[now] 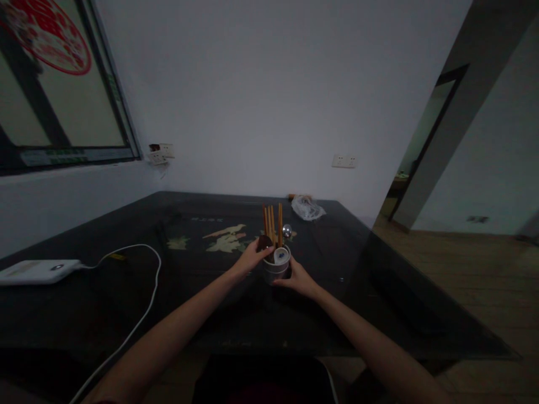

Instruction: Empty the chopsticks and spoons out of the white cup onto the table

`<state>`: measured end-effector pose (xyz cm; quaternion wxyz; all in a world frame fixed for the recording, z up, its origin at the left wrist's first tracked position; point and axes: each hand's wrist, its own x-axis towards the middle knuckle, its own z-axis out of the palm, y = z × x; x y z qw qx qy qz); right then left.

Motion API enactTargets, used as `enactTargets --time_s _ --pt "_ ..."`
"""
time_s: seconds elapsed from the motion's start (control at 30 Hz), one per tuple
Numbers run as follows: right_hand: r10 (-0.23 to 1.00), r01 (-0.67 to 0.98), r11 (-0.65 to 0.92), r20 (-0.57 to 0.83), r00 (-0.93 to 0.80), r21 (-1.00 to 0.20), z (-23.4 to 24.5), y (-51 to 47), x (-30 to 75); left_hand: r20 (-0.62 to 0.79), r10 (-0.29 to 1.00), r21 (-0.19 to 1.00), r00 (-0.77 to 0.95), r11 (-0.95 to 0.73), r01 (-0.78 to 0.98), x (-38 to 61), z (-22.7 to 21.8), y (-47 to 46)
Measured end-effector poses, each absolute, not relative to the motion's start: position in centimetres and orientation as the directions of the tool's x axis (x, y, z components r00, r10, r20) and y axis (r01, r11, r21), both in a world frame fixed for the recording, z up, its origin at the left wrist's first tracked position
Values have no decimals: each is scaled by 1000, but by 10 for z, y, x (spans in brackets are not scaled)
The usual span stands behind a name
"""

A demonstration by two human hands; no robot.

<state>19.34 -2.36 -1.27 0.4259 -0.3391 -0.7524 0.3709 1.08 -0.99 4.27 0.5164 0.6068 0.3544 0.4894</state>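
Note:
A pale utensil holder (274,273) stands on the dark table in front of me. Several wooden chopsticks (271,221) rise from it, along with a shiny metal spoon (287,230) at the right and a white spoon (281,256) with a blue mark at the front. My left hand (251,258) is closed around a dark brown spoon (264,243) at the holder's left rim; the spoon's lower part is hidden. Low on the right side, my right hand (298,279) grips the holder, thumb across its front.
A crumpled clear plastic bag (307,208) lies at the table's back edge. On the left is a white power bank (40,271) with a white cable (156,280) curving toward me. A dark flat object (406,300) rests at the right. The wall (252,112) rises behind the table.

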Motion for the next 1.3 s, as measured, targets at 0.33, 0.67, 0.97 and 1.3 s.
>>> enactTargets --time_s 0.33,0.67,0.97,1.3 --pt "822 222 511 397 -408 -830 -13 -24 194 203 930 979 307 -199 -43 9 38 -6" --pt "828 196 492 386 -407 -848 -9 -25 192 353 900 932 254 -361 -16 11 34 -2" --pt "837 223 480 367 -405 -849 -11 -23 194 472 863 880 177 -473 -42 11 44 -8" --pt "835 212 473 358 -418 -855 -5 -26 193 587 795 804 153 -594 -2 2 90 -20"
